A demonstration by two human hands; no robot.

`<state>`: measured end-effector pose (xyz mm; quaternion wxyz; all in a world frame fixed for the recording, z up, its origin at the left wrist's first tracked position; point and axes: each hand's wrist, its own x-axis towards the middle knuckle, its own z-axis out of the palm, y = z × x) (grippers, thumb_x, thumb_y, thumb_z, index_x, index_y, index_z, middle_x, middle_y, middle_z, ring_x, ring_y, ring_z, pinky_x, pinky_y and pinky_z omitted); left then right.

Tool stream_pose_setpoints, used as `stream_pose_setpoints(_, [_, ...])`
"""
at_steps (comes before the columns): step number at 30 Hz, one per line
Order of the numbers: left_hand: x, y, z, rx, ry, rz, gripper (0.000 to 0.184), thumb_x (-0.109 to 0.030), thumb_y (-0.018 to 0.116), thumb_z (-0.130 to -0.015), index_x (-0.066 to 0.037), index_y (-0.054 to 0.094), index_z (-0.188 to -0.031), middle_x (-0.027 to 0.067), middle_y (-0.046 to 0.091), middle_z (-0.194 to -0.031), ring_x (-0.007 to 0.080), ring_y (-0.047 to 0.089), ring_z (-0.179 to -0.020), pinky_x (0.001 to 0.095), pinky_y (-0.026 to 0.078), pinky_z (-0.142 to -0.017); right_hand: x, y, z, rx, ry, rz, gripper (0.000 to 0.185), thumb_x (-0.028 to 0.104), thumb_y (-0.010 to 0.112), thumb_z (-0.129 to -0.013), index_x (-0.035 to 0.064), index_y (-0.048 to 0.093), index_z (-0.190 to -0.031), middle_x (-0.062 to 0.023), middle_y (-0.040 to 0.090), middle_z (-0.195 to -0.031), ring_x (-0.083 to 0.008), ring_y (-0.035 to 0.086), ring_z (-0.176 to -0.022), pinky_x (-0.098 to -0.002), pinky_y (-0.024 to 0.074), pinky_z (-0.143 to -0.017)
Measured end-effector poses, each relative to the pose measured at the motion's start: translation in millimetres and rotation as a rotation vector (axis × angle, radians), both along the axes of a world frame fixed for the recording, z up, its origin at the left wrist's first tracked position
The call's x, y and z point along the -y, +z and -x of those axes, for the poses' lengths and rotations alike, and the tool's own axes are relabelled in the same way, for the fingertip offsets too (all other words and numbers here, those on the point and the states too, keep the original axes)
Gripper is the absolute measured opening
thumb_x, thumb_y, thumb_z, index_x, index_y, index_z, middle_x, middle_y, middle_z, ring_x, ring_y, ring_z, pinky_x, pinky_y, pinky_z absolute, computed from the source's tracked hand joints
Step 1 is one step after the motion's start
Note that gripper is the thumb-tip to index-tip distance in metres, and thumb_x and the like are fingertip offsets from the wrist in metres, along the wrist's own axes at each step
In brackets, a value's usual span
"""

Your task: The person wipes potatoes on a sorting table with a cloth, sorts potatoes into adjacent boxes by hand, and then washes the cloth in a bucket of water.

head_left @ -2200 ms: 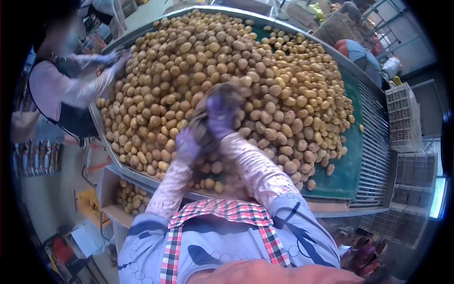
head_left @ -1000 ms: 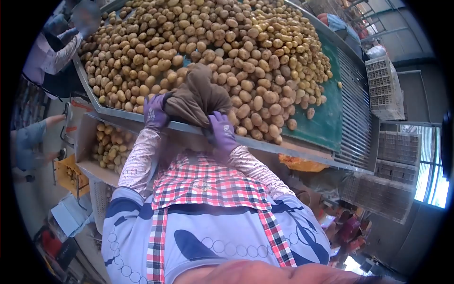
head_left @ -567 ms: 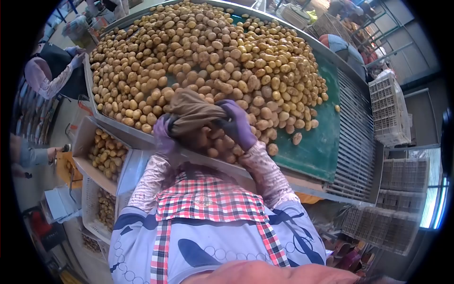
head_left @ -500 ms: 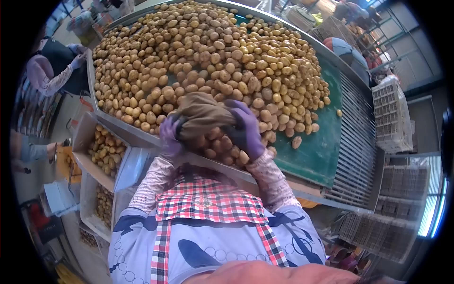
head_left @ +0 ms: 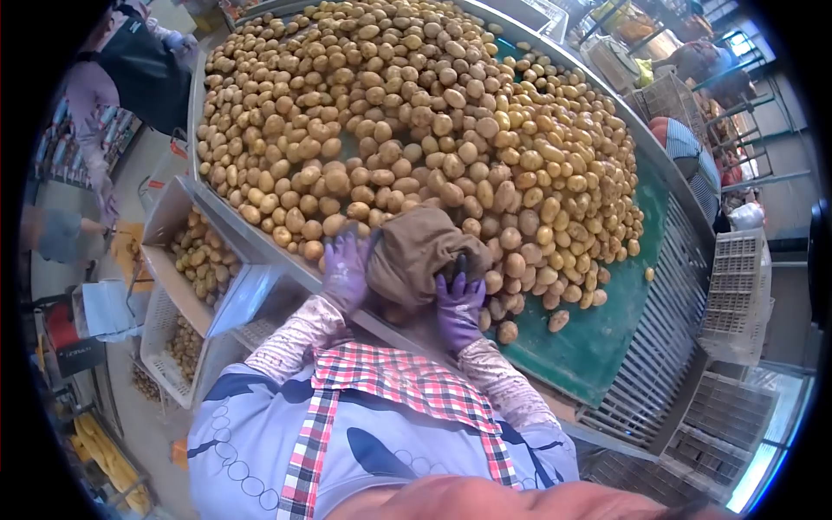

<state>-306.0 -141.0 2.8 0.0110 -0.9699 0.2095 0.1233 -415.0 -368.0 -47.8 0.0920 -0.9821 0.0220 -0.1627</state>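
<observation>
A bunched brown cloth (head_left: 420,253) lies over potatoes at the near edge of a large potato heap (head_left: 381,113). My left hand (head_left: 347,270), in a purple glove with dark fingertips, grips the cloth's left side. On the cloth's right side, my right hand (head_left: 459,308) presses with bent gloved fingers and dark tips. Both thumbs are partly hidden by the cloth folds. Whatever potatoes sit under the cloth are mostly covered.
The heap lies on a green belt (head_left: 563,364) inside a metal-edged table, with a slatted metal section (head_left: 654,325) on the right. A cardboard box (head_left: 165,260) of potatoes stands left. White crates (head_left: 735,282) are stacked right. Another person (head_left: 95,95) stands far left.
The cloth has come down nearer to me onto the potatoes, with both hands beside it. My view has turned, shifting the table rightward. The person at the left has moved.
</observation>
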Motion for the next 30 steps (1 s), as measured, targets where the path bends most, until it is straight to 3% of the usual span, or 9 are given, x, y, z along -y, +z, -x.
stream_pose_setpoints(3, [-4,-7,-45,0.034,0.101,-0.001,0.059,-0.015,0.042,-0.089,-0.001,0.027,-0.144,0.025,0.024,-0.147,0.0412,0.02,-0.138,0.0559,0.014,-0.111,-17,9,-53,0.171,0.045,0.312,0.039,0.025,0.055,-0.083,0.0204,0.052,-0.121,-0.0245,0.025,-0.147,-0.0493,0.035,-0.126,-0.0719,0.0273,-0.094])
stream_pose_setpoints(6, [-12,-15,-106,0.111,0.142,-0.064,0.075,-0.033,0.054,-0.084,-0.008,0.022,-0.147,0.0183,0.008,-0.154,0.037,0.009,-0.142,0.0542,0.01,-0.112,-57,100,-123,-0.494,0.005,0.048,0.049,0.03,0.047,-0.089,0.0208,0.038,-0.136,-0.0162,0.014,-0.154,-0.0442,0.01,-0.141,-0.0697,0.0151,-0.103])
stream_pose_setpoints(10, [-32,-17,-199,0.188,0.248,0.048,0.08,-0.037,0.058,-0.082,-0.012,0.021,-0.148,0.0159,0.004,-0.156,0.0402,0.0,-0.143,0.0566,0.007,-0.112,-74,24,-236,0.118,0.076,0.087,0.05,0.02,0.048,-0.087,0.0159,0.039,-0.137,-0.0205,0.024,-0.148,-0.0444,0.019,-0.137,-0.0701,0.0185,-0.101])
stream_pose_setpoints(12, [-36,0,-247,0.095,0.333,-0.049,0.07,-0.031,0.05,-0.087,-0.011,0.021,-0.148,0.0193,0.009,-0.154,0.0433,0.007,-0.141,0.0565,0.007,-0.112,-75,39,-299,0.152,0.042,-0.174,0.049,0.018,0.049,-0.087,0.0154,0.042,-0.135,-0.0197,0.031,-0.144,-0.0442,0.027,-0.133,-0.0688,0.0225,-0.1])
stream_pose_setpoints(14, [-45,-20,-291,0.47,0.402,0.009,0.066,-0.026,0.046,-0.089,-0.011,0.019,-0.148,0.0221,0.017,-0.151,0.0447,0.016,-0.138,0.0551,0.011,-0.112,-82,61,-347,0.102,0.039,0.042,0.048,0.016,0.048,-0.087,0.0148,0.042,-0.135,-0.0188,0.034,-0.141,-0.0433,0.032,-0.129,-0.0645,0.0254,-0.1])
stream_pose_setpoints(19, [-65,-31,-396,0.544,0.473,0.012,0.059,-0.02,0.04,-0.091,-0.012,0.021,-0.146,0.0209,0.028,-0.145,0.0376,0.029,-0.134,0.0504,0.025,-0.106,-88,38,-451,0.293,0.079,0.035,0.047,0.018,0.046,-0.09,0.0201,0.041,-0.136,-0.0102,0.038,-0.14,-0.0271,0.031,-0.135,-0.06,0.016,-0.107])
stream_pose_setpoints(20, [-67,-26,-402,0.508,0.48,0.023,0.057,-0.019,0.04,-0.091,-0.011,0.023,-0.145,0.0207,0.03,-0.144,0.0366,0.031,-0.133,0.0492,0.027,-0.105,-84,38,-457,0.191,0.129,0.152,0.064,0.026,0.051,-0.087,0.0128,0.027,-0.144,-0.0168,0.026,-0.149,-0.0402,0.03,-0.134,-0.0655,0.0247,-0.101])
stream_pose_setpoints(24, [-81,-32,-414,0.499,0.403,0.065,0.058,-0.016,0.039,-0.089,-0.013,0.024,-0.145,0.0168,0.033,-0.143,0.0363,0.032,-0.132,0.048,0.026,-0.107,-90,41,-483,-0.14,0.098,0.171,0.083,0.036,0.067,-0.078,0.0103,0.025,-0.145,-0.0158,0.019,-0.153,-0.0393,0.019,-0.14,-0.0645,0.0215,-0.105])
stream_pose_setpoints(30, [-95,-22,-257,0.356,0.211,0.121,0.047,-0.018,0.044,-0.088,-0.015,0.046,-0.135,0.0226,0.027,-0.145,0.041,0.026,-0.134,0.0502,0.024,-0.108,-83,59,-360,-0.091,0.12,0.127,0.042,0.018,0.062,-0.077,0.0114,0.052,-0.118,-0.0124,0.046,-0.129,-0.0379,0.047,-0.117,-0.0559,0.0375,-0.093])
